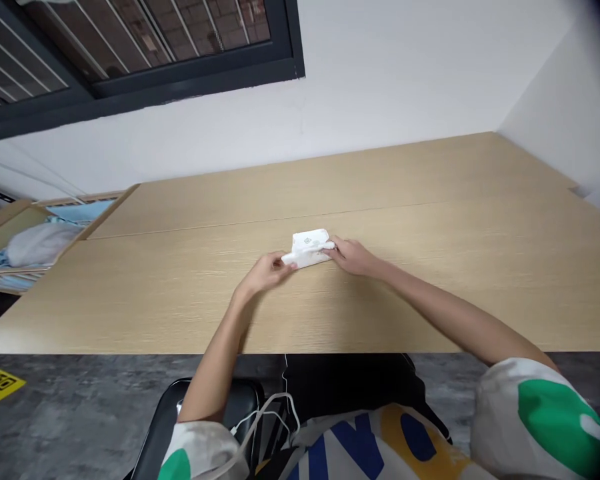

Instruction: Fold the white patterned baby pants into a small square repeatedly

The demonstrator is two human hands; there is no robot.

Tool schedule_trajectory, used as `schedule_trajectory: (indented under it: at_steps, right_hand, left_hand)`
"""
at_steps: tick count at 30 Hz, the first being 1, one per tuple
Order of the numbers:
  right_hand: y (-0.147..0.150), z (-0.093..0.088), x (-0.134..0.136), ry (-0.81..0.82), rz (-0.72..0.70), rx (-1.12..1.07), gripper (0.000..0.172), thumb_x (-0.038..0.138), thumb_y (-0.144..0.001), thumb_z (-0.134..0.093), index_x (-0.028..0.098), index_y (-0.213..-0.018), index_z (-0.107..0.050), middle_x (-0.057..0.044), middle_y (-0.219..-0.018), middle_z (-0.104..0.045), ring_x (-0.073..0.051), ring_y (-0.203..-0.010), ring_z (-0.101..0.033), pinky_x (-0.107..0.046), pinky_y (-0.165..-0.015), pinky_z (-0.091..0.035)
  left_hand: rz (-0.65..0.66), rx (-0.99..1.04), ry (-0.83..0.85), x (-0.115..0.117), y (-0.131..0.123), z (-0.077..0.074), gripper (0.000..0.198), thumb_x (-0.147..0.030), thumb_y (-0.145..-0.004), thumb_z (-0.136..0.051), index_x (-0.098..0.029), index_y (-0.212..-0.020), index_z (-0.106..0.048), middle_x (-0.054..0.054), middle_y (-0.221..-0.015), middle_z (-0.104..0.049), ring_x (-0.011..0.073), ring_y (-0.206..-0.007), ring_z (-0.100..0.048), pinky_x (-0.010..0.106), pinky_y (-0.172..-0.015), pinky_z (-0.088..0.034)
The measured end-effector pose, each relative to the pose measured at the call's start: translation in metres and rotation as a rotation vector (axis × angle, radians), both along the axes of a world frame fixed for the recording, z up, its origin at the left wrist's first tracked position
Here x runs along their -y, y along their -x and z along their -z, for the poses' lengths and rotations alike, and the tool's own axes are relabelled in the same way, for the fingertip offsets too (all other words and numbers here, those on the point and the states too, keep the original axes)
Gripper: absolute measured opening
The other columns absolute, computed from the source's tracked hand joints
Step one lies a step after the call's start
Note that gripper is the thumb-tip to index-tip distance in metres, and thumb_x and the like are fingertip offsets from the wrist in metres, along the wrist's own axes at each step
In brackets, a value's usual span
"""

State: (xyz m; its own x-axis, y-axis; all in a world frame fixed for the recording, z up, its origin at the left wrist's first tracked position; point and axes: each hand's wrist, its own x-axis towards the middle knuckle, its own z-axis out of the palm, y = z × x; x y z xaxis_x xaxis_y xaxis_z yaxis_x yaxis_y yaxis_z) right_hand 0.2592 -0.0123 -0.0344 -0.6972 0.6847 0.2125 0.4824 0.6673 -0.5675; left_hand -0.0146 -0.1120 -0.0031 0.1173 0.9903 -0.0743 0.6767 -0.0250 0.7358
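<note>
A small white folded sheet (pixel 310 238) with a dark diamond-shaped print lies on the wooden table in front of me. Its near part is bunched into a roll across the middle; whether it is paper, cloth or thin plastic I cannot tell. My left hand (pixel 271 270) pinches the sheet's left end between thumb and fingers. At the right end, my right hand (pixel 351 255) grips the rolled edge, fingers closed on it. Both hands rest low over the tabletop.
The wide wooden table (pixel 180 293) has a seam running along it and meets a white wall behind. At left stands a wooden crate-like bin (pixel 10 230) holding a pale bag (pixel 43 243). Below the front edge are a black seat (pixel 165 413) and white cables (pixel 275 400).
</note>
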Motion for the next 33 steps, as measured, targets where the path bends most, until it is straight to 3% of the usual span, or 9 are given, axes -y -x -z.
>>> schedule_trajectory:
  at_steps: [5,9,16,19,23,28,31,33]
  right_hand:
    - [0.022,-0.003,-0.017,0.094,0.222,-0.034,0.027,0.043,-0.106,-0.046,0.02,-0.116,-0.056,-0.011,-0.097,-0.074,-0.029,-0.087,-0.069,-0.036,-0.074,-0.05]
    - [0.039,0.006,-0.028,0.112,0.374,-0.065,0.031,0.034,-0.103,-0.048,0.018,-0.129,-0.051,-0.016,-0.11,-0.074,-0.032,-0.098,-0.07,-0.04,-0.081,-0.053]
    - [0.046,0.025,-0.026,-0.062,0.482,-0.094,0.046,0.029,-0.098,-0.051,0.013,-0.141,-0.047,-0.021,-0.13,-0.062,-0.034,-0.121,-0.059,-0.048,-0.104,-0.047]
    - [0.046,0.03,-0.024,-0.173,0.531,-0.128,0.054,0.027,-0.094,-0.055,0.012,-0.145,-0.049,-0.023,-0.136,-0.055,-0.036,-0.125,-0.053,-0.052,-0.106,-0.045]
    - [0.046,0.032,-0.017,-0.399,0.415,-0.096,0.047,0.02,-0.101,-0.045,0.015,-0.147,-0.054,-0.023,-0.148,-0.052,-0.037,-0.134,-0.048,-0.054,-0.111,-0.038]
    - [0.049,0.029,-0.009,-0.591,0.138,-0.04,0.051,0.027,-0.109,-0.032,0.011,-0.155,-0.048,-0.019,-0.163,-0.046,-0.03,-0.151,-0.04,-0.05,-0.122,-0.029]
    - [0.051,0.031,-0.009,-0.596,0.06,-0.002,0.056,0.028,-0.109,-0.029,0.009,-0.162,-0.039,-0.017,-0.168,-0.04,-0.028,-0.157,-0.032,-0.05,-0.126,-0.024]
    - [0.052,0.034,-0.012,-0.558,0.054,0.028,0.058,0.027,-0.109,-0.029,0.007,-0.163,-0.037,-0.017,-0.168,-0.038,-0.028,-0.158,-0.031,-0.05,-0.127,-0.024]
  left_hand:
    - [-0.154,-0.083,-0.04,-0.049,0.007,0.005,0.032,-0.049,-0.082,-0.069,-0.017,-0.083,-0.063,0.0,-0.076,-0.062,0.0148,-0.068,-0.055,0.027,-0.064,-0.041]
    - [-0.203,-0.111,-0.047,-0.075,0.004,0.014,0.028,-0.039,-0.077,-0.075,-0.018,-0.086,-0.058,0.0,-0.077,-0.062,0.0154,-0.07,-0.056,0.027,-0.065,-0.042]
    - [-0.23,-0.128,-0.075,-0.077,-0.002,0.033,0.043,-0.031,-0.082,-0.072,-0.016,-0.118,-0.055,0.003,-0.091,-0.068,0.0174,-0.08,-0.064,0.028,-0.073,-0.049]
    - [-0.232,-0.149,-0.103,-0.071,-0.005,0.035,0.04,-0.031,-0.088,-0.069,-0.018,-0.122,-0.054,0.004,-0.094,-0.07,0.0181,-0.083,-0.066,0.029,-0.076,-0.051]
    - [-0.261,-0.205,-0.153,-0.066,-0.011,0.034,0.038,-0.03,-0.093,-0.063,-0.021,-0.128,-0.054,0.007,-0.101,-0.072,0.0234,-0.092,-0.069,0.036,-0.084,-0.054]
    - [-0.302,-0.353,-0.368,-0.064,-0.031,0.039,0.042,-0.024,-0.096,-0.054,-0.014,-0.137,-0.053,0.022,-0.138,-0.061,0.0346,-0.133,-0.057,0.053,-0.115,-0.043]
    - [-0.154,-0.429,-0.542,-0.064,-0.046,0.049,0.052,-0.025,-0.1,-0.045,-0.007,-0.148,-0.046,0.025,-0.154,-0.05,0.0336,-0.148,-0.046,0.052,-0.124,-0.036]
    - [-0.037,-0.442,-0.535,-0.063,-0.053,0.056,0.059,-0.024,-0.101,-0.039,-0.003,-0.156,-0.036,0.025,-0.163,-0.041,0.0325,-0.156,-0.035,0.052,-0.128,-0.032]
